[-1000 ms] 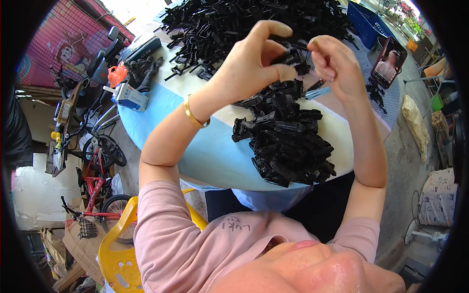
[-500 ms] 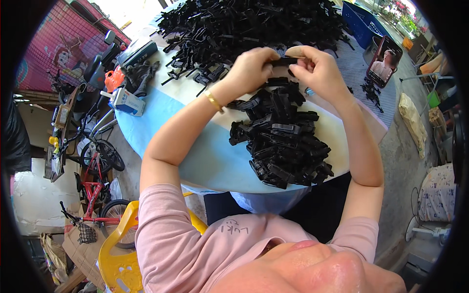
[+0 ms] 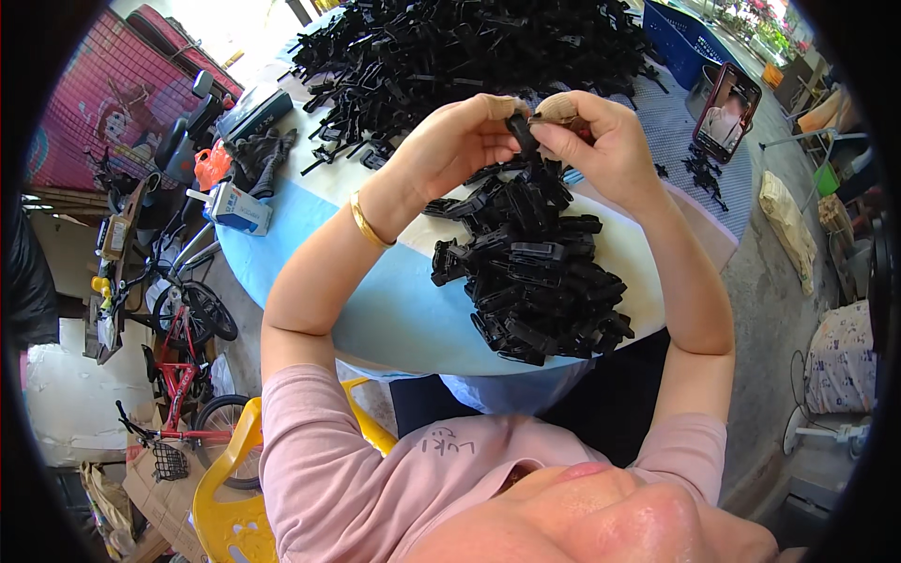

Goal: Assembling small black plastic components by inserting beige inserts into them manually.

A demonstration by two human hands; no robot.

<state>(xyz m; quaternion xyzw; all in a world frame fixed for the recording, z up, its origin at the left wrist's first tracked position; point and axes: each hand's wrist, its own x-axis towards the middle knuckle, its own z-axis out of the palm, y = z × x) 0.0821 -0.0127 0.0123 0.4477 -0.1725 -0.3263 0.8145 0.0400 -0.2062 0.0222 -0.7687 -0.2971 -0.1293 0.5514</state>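
Between my two hands, above the middle of the table, is a small black plastic part [image 3: 522,134], tilted upright. My left hand [image 3: 466,141] pinches it from the left, with thumb and fingers closed on it. From the other side my right hand [image 3: 593,141] grips its edge between thumb and forefinger; tan coverings wrap some fingertips. Closer to me lies a heap of similar black plastic parts [image 3: 540,277]. Beyond my hands spreads a much larger pile of black parts with thin stems [image 3: 469,52]. The exact shape of the held part is partly hidden by my fingers.
The round table [image 3: 375,310] has a pale blue and cream cover. A phone [image 3: 726,114] leans against a dark container at the right, near a blue basket [image 3: 690,42]. A blue-white carton [image 3: 239,208] stands at the left edge. Bicycles [image 3: 183,375] and a yellow chair [image 3: 230,507] are beside the table.
The black part has turned from lying level to standing tilted between my fingers. My left hand has rotated, showing more of its palm side, and the view has shifted slightly.
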